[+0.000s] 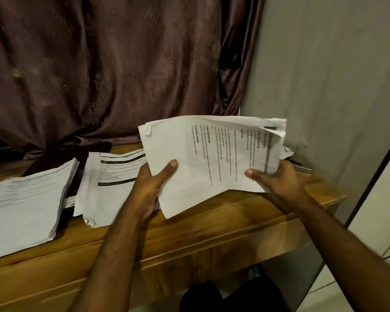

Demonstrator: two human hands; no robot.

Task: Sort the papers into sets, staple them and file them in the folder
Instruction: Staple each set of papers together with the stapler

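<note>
A loose bundle of printed papers [212,158] is held up above the wooden table [212,224], its text turned sideways. My left hand [151,188] grips its lower left edge, thumb on top. My right hand [277,179] grips its right edge, thumb on the top sheet. Two more paper stacks lie on the table: one at the far left [27,203] and one in the middle [108,181], partly behind my left hand. No stapler or folder can be made out.
A brown patterned curtain [113,68] hangs behind the table. A grey wall [324,75] stands at the right. A dark object [70,154] lies between the two lying stacks. The table's front edge runs across below my forearms.
</note>
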